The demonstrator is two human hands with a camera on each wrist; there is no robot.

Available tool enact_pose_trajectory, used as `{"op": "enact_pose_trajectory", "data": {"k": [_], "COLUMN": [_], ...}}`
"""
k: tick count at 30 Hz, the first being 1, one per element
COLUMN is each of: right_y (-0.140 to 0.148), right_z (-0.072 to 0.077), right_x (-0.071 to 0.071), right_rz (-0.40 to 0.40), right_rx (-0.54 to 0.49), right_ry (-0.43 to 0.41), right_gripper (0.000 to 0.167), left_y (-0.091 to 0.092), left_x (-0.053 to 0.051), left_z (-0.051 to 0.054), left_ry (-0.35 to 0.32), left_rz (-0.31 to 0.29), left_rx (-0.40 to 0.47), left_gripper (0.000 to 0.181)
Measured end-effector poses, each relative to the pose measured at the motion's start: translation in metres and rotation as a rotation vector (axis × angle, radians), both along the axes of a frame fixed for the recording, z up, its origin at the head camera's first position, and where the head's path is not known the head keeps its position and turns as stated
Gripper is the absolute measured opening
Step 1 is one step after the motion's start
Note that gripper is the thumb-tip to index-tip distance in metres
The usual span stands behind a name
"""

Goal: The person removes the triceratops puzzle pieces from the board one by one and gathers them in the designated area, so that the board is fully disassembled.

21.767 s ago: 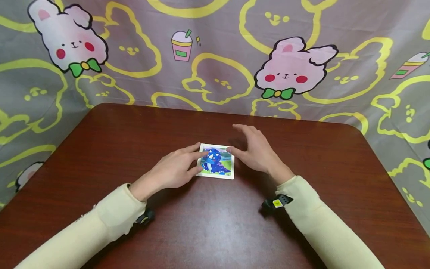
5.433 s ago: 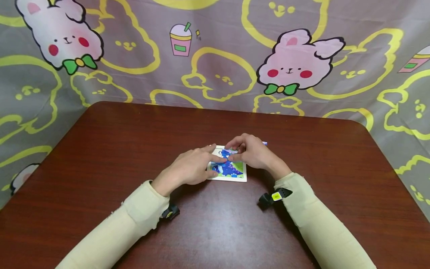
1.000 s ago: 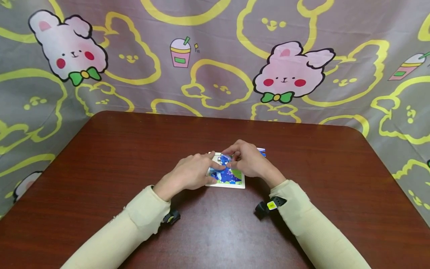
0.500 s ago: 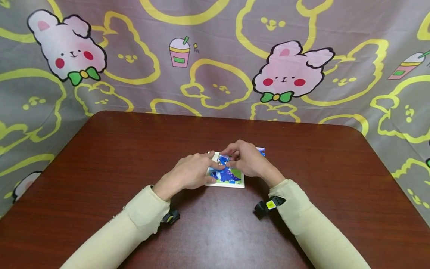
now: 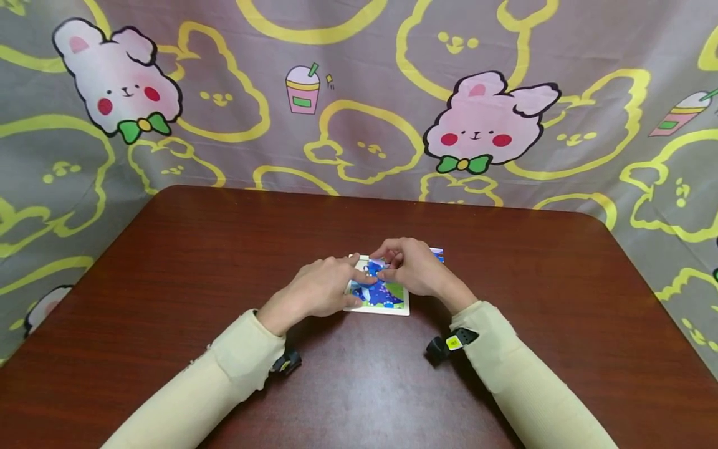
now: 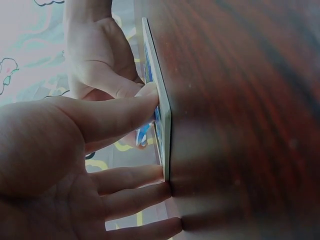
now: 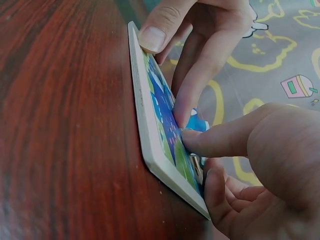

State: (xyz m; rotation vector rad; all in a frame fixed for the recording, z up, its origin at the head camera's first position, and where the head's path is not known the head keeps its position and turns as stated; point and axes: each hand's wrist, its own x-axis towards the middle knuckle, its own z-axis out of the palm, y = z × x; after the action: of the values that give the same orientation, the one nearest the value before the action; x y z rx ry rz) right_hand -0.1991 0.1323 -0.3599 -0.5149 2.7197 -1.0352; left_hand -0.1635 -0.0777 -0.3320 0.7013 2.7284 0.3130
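A jigsaw puzzle in a thin white tray (image 5: 387, 311) shows a blue dinosaur and lies flat near the middle of the table. My left hand (image 5: 322, 284) rests over its left side; the thumb (image 6: 132, 107) and index finger touch the picture, while other fingers are by the tray's edge. With thumb and fingers my right hand (image 5: 417, 268) pinches a blue puzzle piece (image 7: 198, 121) at the upper part of the tray. That piece is tilted up from the picture. Bare pale tray bottom shows at the upper left. The hands partly hide the puzzle.
A loose puzzle piece (image 5: 437, 254) lies on the brown wooden table (image 5: 359, 386) behind my right hand, partly hidden. A patterned cloth (image 5: 359, 75) hangs behind the table's far edge. Each wrist carries a black strapped camera.
At first the picture filled the tray and my right hand held nothing. Later a piece lies outside it and my right hand pinches another. Over the last second, the hands hardly move.
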Motion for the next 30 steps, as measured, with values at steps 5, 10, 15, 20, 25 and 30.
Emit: {"op": "enact_pose_trajectory", "data": {"k": [5,10,15,20,25,30], "right_y": [0.0014,0.0023,0.0042,0.0051,0.0058,0.0075], "right_z": [-0.0025,-0.0033,-0.0032,-0.0018,-0.0017,-0.0035], "right_x": [-0.0004,-0.0010,-0.0014,-0.0017,-0.0014,-0.0008], "right_rz": [0.016,0.032,0.045,0.045,0.033,0.030], "right_rx": [-0.011,-0.007,-0.008,-0.009,-0.017,-0.032], "right_ry": [0.011,0.034,0.047,0.048,0.052,0.055], "right_gripper": [0.028,0.027,0.027,0.027,0.026,0.023], "left_y": [0.0005,0.0003,0.0002,0.0002,0.0002,0.0002], "left_x": [0.0002,0.0004,0.0004,0.0003,0.0004,0.0006], "left_z": [-0.0011,-0.0008,-0.0002,-0.0007,-0.0006,0.0003], "left_ry": [0.004,0.006,0.008,0.011,0.006,-0.003], "left_rz": [-0.001,-0.002,-0.005,-0.008,-0.010,-0.011], "left_rx": [0.004,0.004,0.002,0.003,0.000,-0.003], "left_gripper": [0.052,0.051,0.050,0.049,0.048,0.049]}}
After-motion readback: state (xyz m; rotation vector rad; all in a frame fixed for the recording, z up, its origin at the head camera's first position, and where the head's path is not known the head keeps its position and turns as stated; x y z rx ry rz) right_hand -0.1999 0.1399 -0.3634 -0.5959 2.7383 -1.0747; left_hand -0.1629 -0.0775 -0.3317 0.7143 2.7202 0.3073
